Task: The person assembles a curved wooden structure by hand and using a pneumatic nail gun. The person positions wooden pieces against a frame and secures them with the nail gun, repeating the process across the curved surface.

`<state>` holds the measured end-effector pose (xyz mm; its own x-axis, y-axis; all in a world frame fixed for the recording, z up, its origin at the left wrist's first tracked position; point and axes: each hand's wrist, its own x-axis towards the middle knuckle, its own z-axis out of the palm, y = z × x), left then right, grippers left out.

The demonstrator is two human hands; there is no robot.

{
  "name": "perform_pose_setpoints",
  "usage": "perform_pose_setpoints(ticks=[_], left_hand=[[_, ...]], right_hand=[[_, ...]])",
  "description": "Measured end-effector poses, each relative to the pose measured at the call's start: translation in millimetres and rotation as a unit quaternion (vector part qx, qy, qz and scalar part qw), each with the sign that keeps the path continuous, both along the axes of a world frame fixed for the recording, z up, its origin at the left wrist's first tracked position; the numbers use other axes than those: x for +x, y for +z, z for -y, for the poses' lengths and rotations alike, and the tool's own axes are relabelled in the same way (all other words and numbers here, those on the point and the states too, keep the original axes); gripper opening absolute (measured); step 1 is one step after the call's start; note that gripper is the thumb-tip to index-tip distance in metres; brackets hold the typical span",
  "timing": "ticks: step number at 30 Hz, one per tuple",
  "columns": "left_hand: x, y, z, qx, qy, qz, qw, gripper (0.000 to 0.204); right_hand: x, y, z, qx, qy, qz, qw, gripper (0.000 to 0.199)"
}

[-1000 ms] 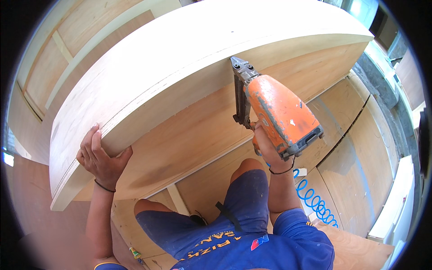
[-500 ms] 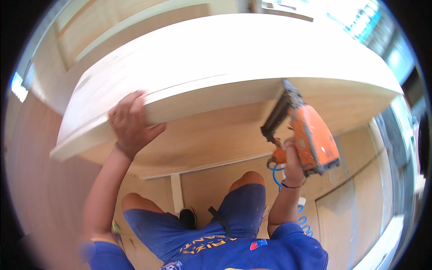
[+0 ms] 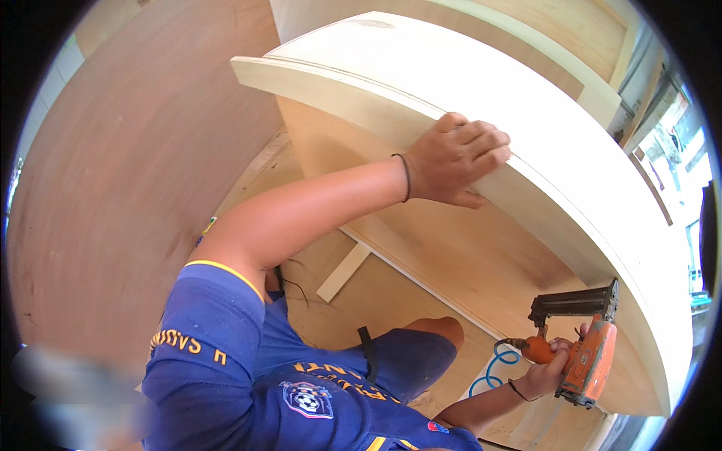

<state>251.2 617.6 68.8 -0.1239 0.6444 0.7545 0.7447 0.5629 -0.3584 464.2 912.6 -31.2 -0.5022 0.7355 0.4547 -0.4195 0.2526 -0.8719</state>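
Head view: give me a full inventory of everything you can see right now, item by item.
Pale curved wooden panel: one, light cream, upper centre to right, its edge under the left hand.
Orange and black nail gun: one, lower right, nose against the panel's underside.
Blue coiled air hose: one, lower centre right, running to the nail gun.
Brown plywood sheets: several, left side and floor.
Loose pale wooden strip: one, on the floor at centre.
Blue shirt and shorts: bottom centre.
Left hand: one, black wristband, pressed on the panel edge.
Right hand: one, black wristband, gripping the nail gun.
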Motion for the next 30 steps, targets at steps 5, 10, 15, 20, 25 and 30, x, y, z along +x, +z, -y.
perform_pose_setpoints(ticks=[5,10,15,20,25,30], left_hand=[[-1.7,4.4,-5.7,-0.060,-0.033,0.007,0.998,0.066],[-1.4,9.8,35.4,-0.110,-0.008,-0.030,0.993,0.073],[-8.0,31.9,210.9,-0.029,0.150,-0.021,0.988,0.087],[-7.9,82.2,310.7,-0.046,0.251,-0.036,0.966,0.088],[-57.4,101.0,322.6,-0.119,0.081,0.080,0.986,0.080],[-103.4,112.4,319.9,-0.087,-0.025,0.173,0.981,0.063]], right_hand=[[-1.4,-0.6,-16.5,0.026,-0.029,0.031,0.999,0.030],[-7.0,-6.6,-8.5,0.042,-0.082,0.062,0.994,0.014],[-6.6,-10.6,0.1,0.054,-0.110,0.075,0.990,0.007],[-10.6,-8.8,39.2,0.091,-0.173,0.055,0.979,0.010],[-28.3,13.4,105.6,0.045,-0.260,0.130,0.956,0.018],[-41.0,55.8,163.2,0.056,-0.229,0.169,0.957,0.016]])
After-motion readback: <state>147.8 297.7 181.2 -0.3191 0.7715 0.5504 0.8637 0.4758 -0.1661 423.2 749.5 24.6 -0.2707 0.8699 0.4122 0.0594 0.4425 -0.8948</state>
